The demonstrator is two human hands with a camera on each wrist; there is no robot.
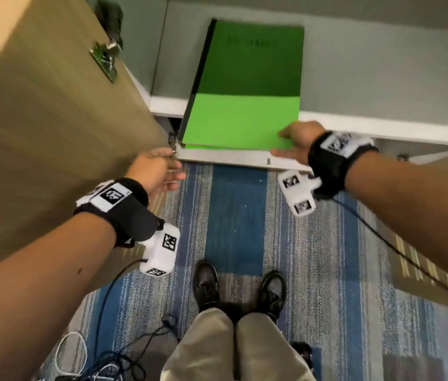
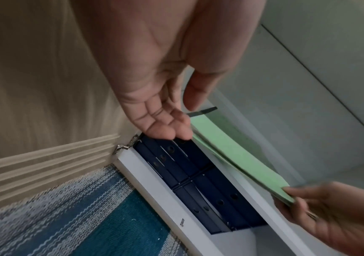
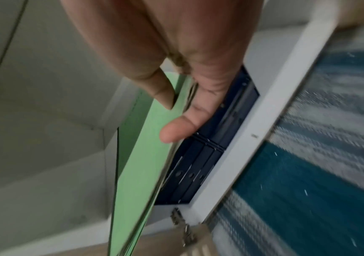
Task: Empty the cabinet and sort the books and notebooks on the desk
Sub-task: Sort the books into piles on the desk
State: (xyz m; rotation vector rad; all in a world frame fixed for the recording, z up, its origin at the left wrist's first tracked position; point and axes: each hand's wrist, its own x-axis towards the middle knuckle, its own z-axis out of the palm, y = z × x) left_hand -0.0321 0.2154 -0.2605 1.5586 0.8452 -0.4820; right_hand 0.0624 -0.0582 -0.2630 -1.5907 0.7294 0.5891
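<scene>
Blue-and-grey striped carpet (image 1: 244, 215) runs under your feet, and you stand before the open cabinet (image 1: 382, 127) with its wooden door (image 1: 38, 119) swung out beside your left hand (image 1: 154, 171).

Your right hand (image 1: 297, 144) pinches the near corner of the green notebook (image 1: 244, 86): the right wrist view shows the thumb on the cover and the fingers (image 3: 176, 133) curled underneath, so the stack is clamped between them. It looks like more than one green book held together; how many, you cannot tell. The far end reaches back into the cabinet, well beyond your fingertips, and the near end overhangs the white shelf edge (image 1: 231, 156).

Your left hand holds nothing. Its fingers (image 2: 165, 128) are relaxed and slightly spread, just short of the notebook's dark spine edge.

To do this step well, I would bring those left fingers under the spine side before you draw the stack out further. A one-corner pinch on thin, floppy covers lets them sag or fan apart. Support both sides, keep the stack level, and pull straight toward you.

Below your fingertips sit dark blue binders (image 2: 189, 173), standing on a lower level; lift the green stack clear of them so it does not catch. They still wait to be emptied out, and nothing has reached the counter from what shows.
</scene>
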